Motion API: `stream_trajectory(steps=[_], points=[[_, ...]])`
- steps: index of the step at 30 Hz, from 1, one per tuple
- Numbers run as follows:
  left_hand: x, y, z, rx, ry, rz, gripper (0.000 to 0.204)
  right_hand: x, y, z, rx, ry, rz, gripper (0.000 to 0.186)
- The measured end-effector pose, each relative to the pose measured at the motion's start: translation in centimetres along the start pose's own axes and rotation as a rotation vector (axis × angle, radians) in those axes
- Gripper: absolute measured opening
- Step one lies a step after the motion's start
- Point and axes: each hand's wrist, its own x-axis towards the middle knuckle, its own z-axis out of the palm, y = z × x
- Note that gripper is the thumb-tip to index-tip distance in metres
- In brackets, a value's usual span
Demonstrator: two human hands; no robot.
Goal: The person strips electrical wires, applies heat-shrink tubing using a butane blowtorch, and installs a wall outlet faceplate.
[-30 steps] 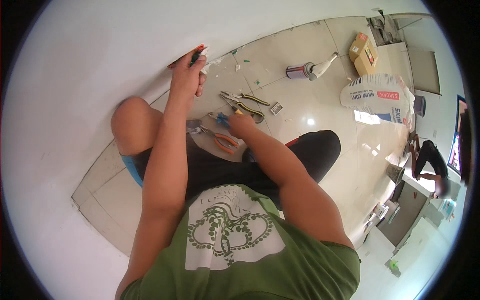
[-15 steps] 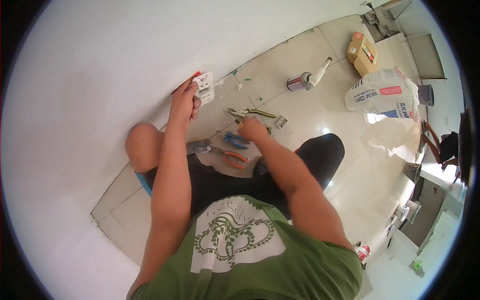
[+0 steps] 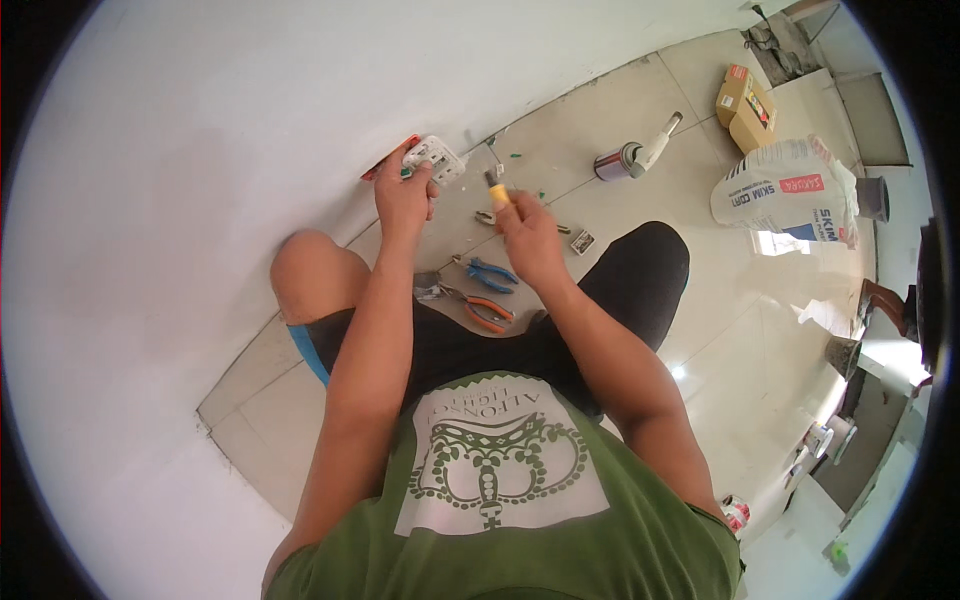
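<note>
The right hand (image 3: 530,232) has risen from the floor, gripping a screwdriver (image 3: 496,190) just right of the socket plate (image 3: 437,158), which the left hand (image 3: 402,195) grasps.

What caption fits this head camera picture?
Seated by a wall, left hand holds a white socket; right hand grips a yellow-handled screwdriver.

Bright, even daylight — no dim corners inside the fisheye circle. The white wall (image 3: 200,130) reads nearly blown out, detail washed flat. Glossy floor tiles (image 3: 740,330) carry hard glare patches at right, strongest near the pale sack (image 3: 785,195), which suggests light entering from the right side. Shadows soft and short under the legs. Heavy barrel distortion — tile joints bow toward the rim, black vignette all round. Right hand (image 3: 530,235) slightly motion-blurred; far-right edge smeared and soft.
</note>
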Motion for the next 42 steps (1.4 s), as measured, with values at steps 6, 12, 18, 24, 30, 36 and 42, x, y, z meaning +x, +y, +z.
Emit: stream_trajectory(steps=[6, 12, 18, 24, 30, 36, 42], points=[[-0.3, 0.6, -0.3, 0.141, -0.048, -0.042, 0.047, -0.2, 2.0, 0.7, -0.034, -0.142, -0.101, 0.040], [0.5, -0.2, -0.8, 0.065, -0.077, 0.002, 0.046, 0.6, 1.6, 1.6, -0.028, -0.153, -0.111, 0.039], [0.3, -0.1, -0.6, -0.001, -0.048, -0.009, 0.040, 1.2, 1.5, 2.1, 0.033, -0.190, -0.041, 0.037], [0.4, -0.4, -0.5, 0.009, -0.050, 0.010, 0.037, 2.1, 2.1, 1.6, 0.598, -0.392, 0.288, 0.034], [0.2, -0.1, -0.4, 0.043, -0.031, 0.032, 0.037, 0.4, 0.4, 2.8, -0.175, 0.064, -0.177, 0.037], [0.3, -0.1, -0.4, 0.072, -0.013, -0.009, 0.039, 1.7, 0.4, 2.0, -0.167, -0.004, -0.029, 0.038], [0.9, -1.4, -0.3, 0.078, 0.023, 0.067, 0.038, 1.7, 0.9, 2.9, -0.216, 0.092, -0.174, 0.041]])
